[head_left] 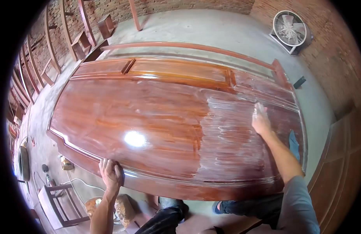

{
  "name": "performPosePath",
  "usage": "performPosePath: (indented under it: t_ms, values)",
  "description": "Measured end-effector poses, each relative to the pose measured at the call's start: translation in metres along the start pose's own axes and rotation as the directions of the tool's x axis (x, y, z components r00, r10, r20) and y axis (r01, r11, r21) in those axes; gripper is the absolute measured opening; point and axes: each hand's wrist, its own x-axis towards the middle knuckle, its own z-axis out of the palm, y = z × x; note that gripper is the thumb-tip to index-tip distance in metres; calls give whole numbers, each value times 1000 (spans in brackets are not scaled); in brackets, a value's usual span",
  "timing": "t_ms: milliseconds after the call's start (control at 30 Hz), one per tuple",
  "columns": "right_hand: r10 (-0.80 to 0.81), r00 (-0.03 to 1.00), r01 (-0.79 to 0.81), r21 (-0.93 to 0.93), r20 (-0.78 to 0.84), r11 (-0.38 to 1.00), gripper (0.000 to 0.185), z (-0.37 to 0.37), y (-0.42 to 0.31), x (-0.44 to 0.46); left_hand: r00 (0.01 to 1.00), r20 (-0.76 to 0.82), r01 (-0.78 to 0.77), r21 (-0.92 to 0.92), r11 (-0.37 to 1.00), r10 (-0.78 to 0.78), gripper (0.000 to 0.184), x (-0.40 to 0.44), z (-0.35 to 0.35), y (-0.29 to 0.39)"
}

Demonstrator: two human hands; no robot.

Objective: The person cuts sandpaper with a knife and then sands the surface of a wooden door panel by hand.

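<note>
A large reddish-brown varnished wooden panel (149, 113) with moulded borders lies flat in front of me. Its left part is smooth and glossy, while pale milky streaks (231, 136) cover much of the right part. On that streaked part presses my right hand (261, 120), its fingers closed around something whitish that I cannot make out. My left hand (110, 173) is at the near edge, fingers curled over the moulding and gripping it. A blue cloth or sheet (293, 145) lies near the panel's right edge, beside my right forearm.
A wooden frame rail (188, 46) runs behind the panel. Beyond it stands a round floor fan (289, 28), with a small dark block (300, 82) nearer. Wooden frames (48, 37) lean along the brick wall. A stool (57, 204) and bag (125, 210) are lower left; more panels (340, 167) lean right.
</note>
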Motion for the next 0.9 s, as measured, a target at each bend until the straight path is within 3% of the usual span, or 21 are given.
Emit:
performPosePath:
  t_ms: [33, 133, 200, 233, 300, 333, 400, 467, 533, 600, 633, 700, 733, 800, 900]
  values:
    - [42, 999, -42, -43, 2, 998, 50, 6, -4, 1, 1000, 5, 7, -4, 1000, -7, 9, -3, 2, -3]
    - [-187, 982, 187, -24, 23, 982, 55, 30, -114, 34, 1000, 15, 4, -7, 1000, -4, 9, 0, -1, -1]
    - [-175, 984, 167, 185, 28, 969, 55, 29, -198, 54, 1000, 25, 14, -5, 1000, -14, 10, -3, -2, -2]
    - [-261, 965, 260, 224, -26, 939, 55, 26, -203, 60, 999, 25, 24, -3, 1000, -24, 10, -1, -2, 0]
    - [-430, 903, 411, 268, 12, 871, 52, 8, -161, 56, 999, 38, 9, -23, 1000, -8, 11, 0, -7, 4]
    - [-429, 903, 410, 246, 26, 879, 50, 1, -129, 49, 999, 40, 5, -35, 999, -4, 11, 1, -5, 4]
    - [-260, 966, 257, 128, 8, 958, 45, 0, -41, 28, 1000, 23, 9, -27, 1000, -8, 11, 0, -2, 2]
    - [-75, 991, 82, 57, -115, 995, 40, 26, 22, 15, 1000, 16, 2, -13, 1000, -2, 11, 2, -2, 2]
    - [-109, 979, 131, -121, 175, 984, 43, 7, -47, 28, 1000, 21, 10, -13, 1000, -10, 11, -1, -3, 4]
    - [-181, 948, 199, -44, 262, 979, 48, -7, -143, 62, 1000, 14, -9, 2, 1000, 9, 10, -3, 3, -10]
    - [-246, 942, 226, 112, 228, 968, 53, -9, -180, 66, 1000, 20, -2, 18, 1000, 2, 11, -2, 0, -6]
    - [-296, 954, 298, 231, -44, 926, 49, 30, -202, 71, 999, 29, -26, 5, 1000, 26, 12, 0, -3, -3]
    - [-392, 920, 381, 256, -10, 888, 50, 31, -181, 76, 999, 32, -42, -3, 999, 42, 13, 2, -5, -2]
    - [-410, 910, 391, 215, 54, 895, 47, -1, -121, 57, 998, 36, -56, -18, 998, 56, 14, 2, -6, 0]
    - [-159, 985, 166, -117, 61, 979, 38, 11, 2, 31, 1000, 21, -17, 6, 1000, 17, 14, 0, -1, -5]
